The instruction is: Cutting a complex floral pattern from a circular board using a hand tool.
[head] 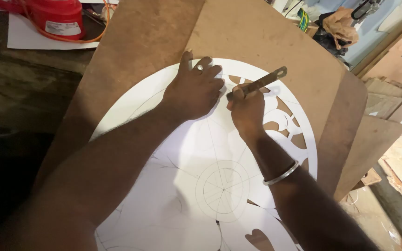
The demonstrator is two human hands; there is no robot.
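Metal blade [257, 85], clamped in the right hand [247, 111], meets the white paper [187, 153] at its far edge, beside finished cut-outs. Left hand [194, 90] lies flat, fingers spread, apparently pinning the sheet so it cannot slide. Brown board [257, 37] underneath backs the cutting; a red container [56, 16] stands well apart.

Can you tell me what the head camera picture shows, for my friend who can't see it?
The right hand holds a thin metal blade against a big round white paper pattern on brown board. The left hand presses the paper flat beside it.
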